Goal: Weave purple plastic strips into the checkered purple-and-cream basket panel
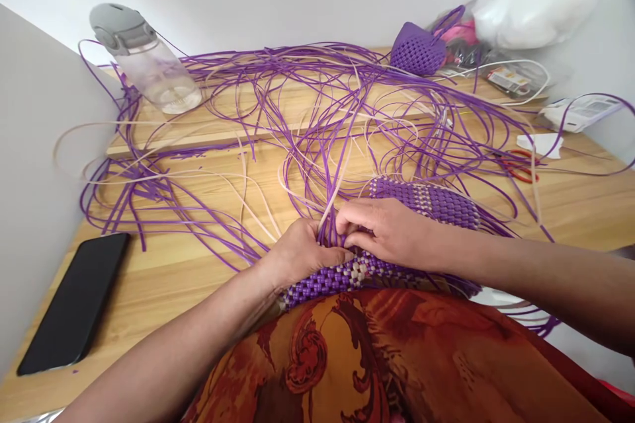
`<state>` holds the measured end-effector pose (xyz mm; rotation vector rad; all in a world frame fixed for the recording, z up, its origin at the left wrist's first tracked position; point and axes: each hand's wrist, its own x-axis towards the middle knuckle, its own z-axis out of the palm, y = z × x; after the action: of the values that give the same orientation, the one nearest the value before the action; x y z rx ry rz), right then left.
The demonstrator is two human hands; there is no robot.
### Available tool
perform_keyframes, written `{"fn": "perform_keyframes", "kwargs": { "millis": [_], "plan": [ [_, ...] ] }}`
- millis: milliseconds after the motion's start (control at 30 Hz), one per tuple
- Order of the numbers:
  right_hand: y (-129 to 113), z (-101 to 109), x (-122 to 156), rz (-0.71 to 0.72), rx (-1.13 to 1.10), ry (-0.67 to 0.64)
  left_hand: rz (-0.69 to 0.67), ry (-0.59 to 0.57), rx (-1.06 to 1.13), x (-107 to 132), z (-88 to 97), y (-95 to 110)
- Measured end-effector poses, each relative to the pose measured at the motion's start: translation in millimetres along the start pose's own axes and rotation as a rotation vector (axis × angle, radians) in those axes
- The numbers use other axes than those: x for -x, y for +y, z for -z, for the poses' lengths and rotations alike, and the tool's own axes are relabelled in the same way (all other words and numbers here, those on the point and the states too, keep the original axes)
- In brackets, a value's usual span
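A half-woven purple and cream basket piece (pixel 426 201) lies at the table's near edge, partly on my lap. My left hand (pixel 297 254) is closed on its woven rim, thumb pressing the weave. My right hand (pixel 387 231) is right beside it, its fingers pinched around purple strands (pixel 327 225) that rise out of the weave. Both hands touch each other over the work. Many long loose purple and cream strips (pixel 307 99) fan out from the piece across the wooden table (pixel 163 277).
A black phone (pixel 74 304) lies at the near left. A clear bottle with a grey lid (pixel 143 59) lies at the back left. A small finished purple woven bag (pixel 417 49), plastic bags and packets sit at the back right; red scissors (pixel 520 168) at right.
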<state>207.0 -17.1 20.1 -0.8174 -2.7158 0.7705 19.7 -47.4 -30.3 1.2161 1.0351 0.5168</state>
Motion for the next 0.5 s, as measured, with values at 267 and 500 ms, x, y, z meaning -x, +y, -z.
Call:
{"fn": "perform_keyframes", "kwargs": {
  "millis": [267,500],
  "plan": [
    [-19,10,34,-0.093,0.562,-0.048,-0.021,0.031,-0.038,0,-2.5,0],
    [-35,1,36,-0.165,0.334,-0.154,-0.031,0.05,-0.038,0,-3.4,-1]
  ]
}}
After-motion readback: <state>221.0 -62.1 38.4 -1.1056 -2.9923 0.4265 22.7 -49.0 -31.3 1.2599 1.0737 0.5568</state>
